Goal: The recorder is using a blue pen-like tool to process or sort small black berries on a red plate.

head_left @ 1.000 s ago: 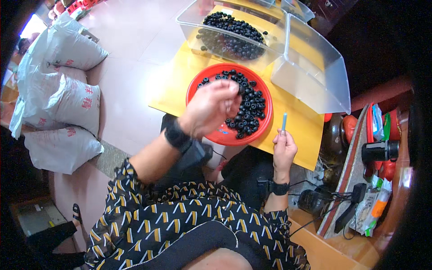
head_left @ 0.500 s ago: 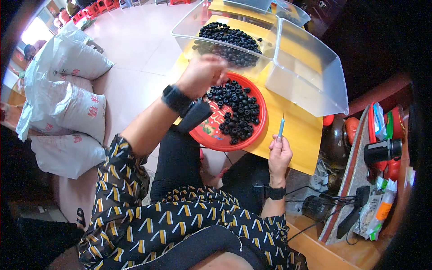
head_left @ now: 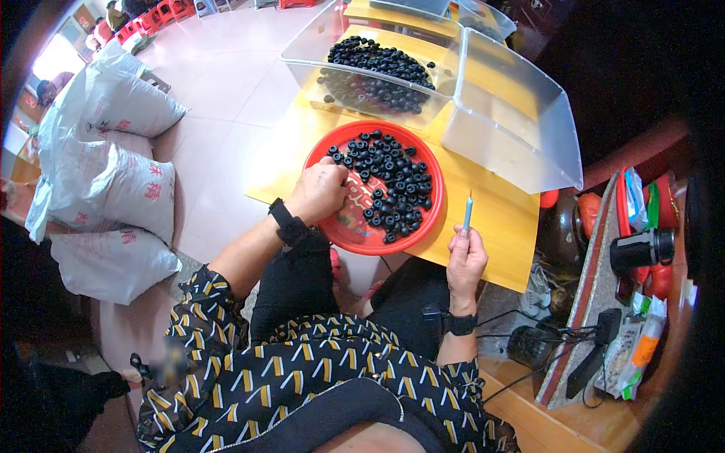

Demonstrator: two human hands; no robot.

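Note:
My left hand (head_left: 320,189) is over the left side of a round red tray (head_left: 434,219), fingers curled inward and closed. Whatever its fingertips hold, if anything, is hidden. Many small black ring-shaped pieces (head_left: 396,185) lie on the tray, mostly toward its top and right. To the right of the tray, my right hand (head_left: 467,257) grips a slim needle-tipped tool (head_left: 468,214) with a pale blue handle, its point upward. Beyond the tray stands a clear plastic bin (head_left: 298,72) with a heap of the same black pieces (head_left: 381,72) in it.
A second clear bin (head_left: 521,128) stands right of the first on the yellow table (head_left: 491,241). Stacked white sacks (head_left: 132,181) are on the floor at left. Cables, a black cylinder (head_left: 642,253) and packets crowd the right side. Red stools (head_left: 170,11) line the far wall.
My left hand has come down from near the bin's front wall to the tray's left side. The right hand stays almost where it was, still gripping the needle-tipped tool.

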